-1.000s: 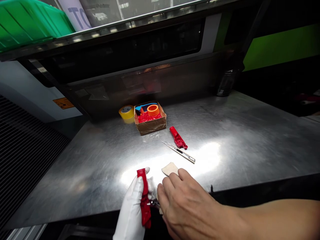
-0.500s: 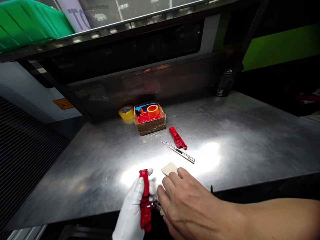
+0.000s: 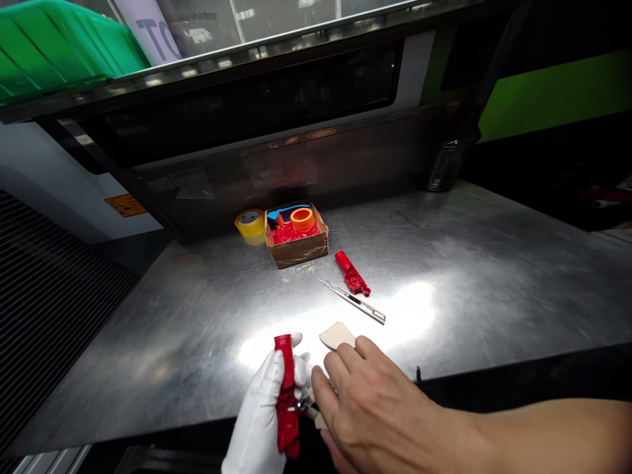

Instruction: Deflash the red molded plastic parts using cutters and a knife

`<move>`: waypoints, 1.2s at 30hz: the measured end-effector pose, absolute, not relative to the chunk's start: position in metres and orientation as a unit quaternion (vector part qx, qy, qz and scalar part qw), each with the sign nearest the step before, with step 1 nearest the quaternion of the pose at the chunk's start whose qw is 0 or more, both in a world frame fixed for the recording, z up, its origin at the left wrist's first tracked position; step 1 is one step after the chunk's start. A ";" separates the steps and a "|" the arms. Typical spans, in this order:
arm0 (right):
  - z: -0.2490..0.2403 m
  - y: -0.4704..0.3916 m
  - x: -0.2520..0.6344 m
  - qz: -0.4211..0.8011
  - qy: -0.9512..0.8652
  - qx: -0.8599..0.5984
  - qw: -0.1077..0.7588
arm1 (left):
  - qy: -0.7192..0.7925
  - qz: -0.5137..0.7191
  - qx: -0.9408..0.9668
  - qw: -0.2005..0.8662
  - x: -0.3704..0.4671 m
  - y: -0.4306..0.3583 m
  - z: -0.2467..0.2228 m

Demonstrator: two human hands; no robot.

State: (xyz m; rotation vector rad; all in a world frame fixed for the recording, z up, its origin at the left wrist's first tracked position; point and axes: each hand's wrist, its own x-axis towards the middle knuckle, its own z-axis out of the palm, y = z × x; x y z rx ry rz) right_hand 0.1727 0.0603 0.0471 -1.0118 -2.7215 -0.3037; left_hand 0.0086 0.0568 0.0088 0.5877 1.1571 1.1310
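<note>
My left hand [image 3: 257, 408], in a white glove, is closed around a red plastic part [image 3: 286, 401] with a tube-like upper end, held roughly upright above the front edge of the bench. Bare, my right hand [image 3: 370, 401] is closed on a metal-tipped tool [image 3: 307, 407] whose shiny end meets the side of the red part. Its kind cannot be made out, since my fingers cover most of it. Beige material [image 3: 337, 334] sticks out above and below those fingers. Beyond my hands, a slim utility knife [image 3: 356, 302] lies on the bench beside a second red part [image 3: 352, 272].
A small cardboard box [image 3: 302, 251] holds red pieces and an orange ring [image 3: 302, 218]. Left of it sits a roll of yellow tape [image 3: 249, 224]. A dark bottle [image 3: 446, 161] stands at the back right of the metal bench [image 3: 207, 329]. Overhead, a shelf carries a green bin [image 3: 64, 46].
My right hand has shifted very slightly to the right and tilted a little. My left hand and the red part stay nearly still.
</note>
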 end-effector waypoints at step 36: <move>0.041 0.067 0.171 -0.094 -0.946 -0.300 0.084 | 0.492 0.523 0.208 0.664 0.019 0.062 0.018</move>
